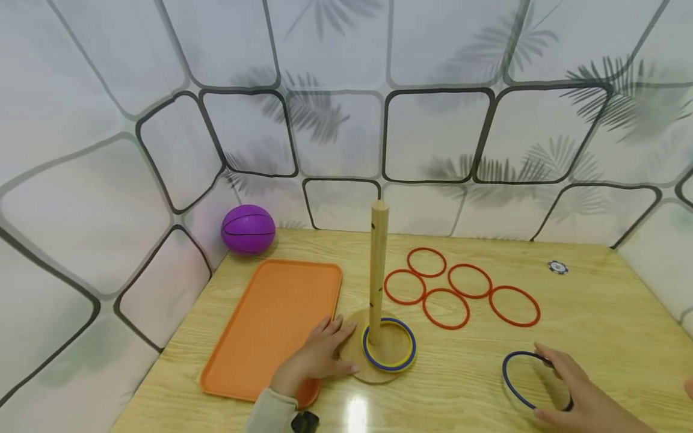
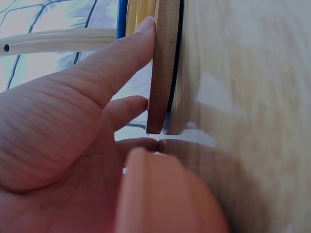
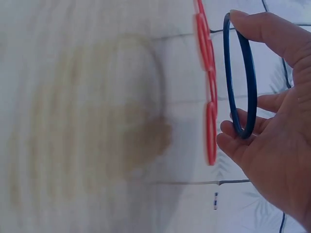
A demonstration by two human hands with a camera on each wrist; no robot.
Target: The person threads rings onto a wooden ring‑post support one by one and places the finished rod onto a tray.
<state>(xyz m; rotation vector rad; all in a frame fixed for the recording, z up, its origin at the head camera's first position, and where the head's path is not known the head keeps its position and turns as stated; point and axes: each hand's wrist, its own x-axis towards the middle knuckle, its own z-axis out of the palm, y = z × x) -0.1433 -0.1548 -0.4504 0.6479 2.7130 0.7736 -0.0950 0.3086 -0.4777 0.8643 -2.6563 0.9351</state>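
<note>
A round wooden base (image 1: 373, 376) with an upright wooden post (image 1: 378, 270) stands in the middle of the table. My left hand (image 1: 316, 355) rests at the base's left edge, fingers spread; in the left wrist view the thumb (image 2: 121, 60) touches its rim. Around the post lies a blue ring (image 1: 414, 343) on top of yellow (image 2: 141, 12), off-centre to the right. At the front right, my right hand (image 1: 585, 394) holds another blue ring (image 3: 250, 82) by its edge, thumb on one side and fingers on the other. That ring is held above the table.
Several red rings (image 1: 468, 310) lie flat behind and right of the post. An orange tray (image 1: 271, 325) is at the left, its front corner under the left wrist. A purple ball (image 1: 248, 230) sits at the back left, a small chip-like disc (image 1: 557, 267) at the back right.
</note>
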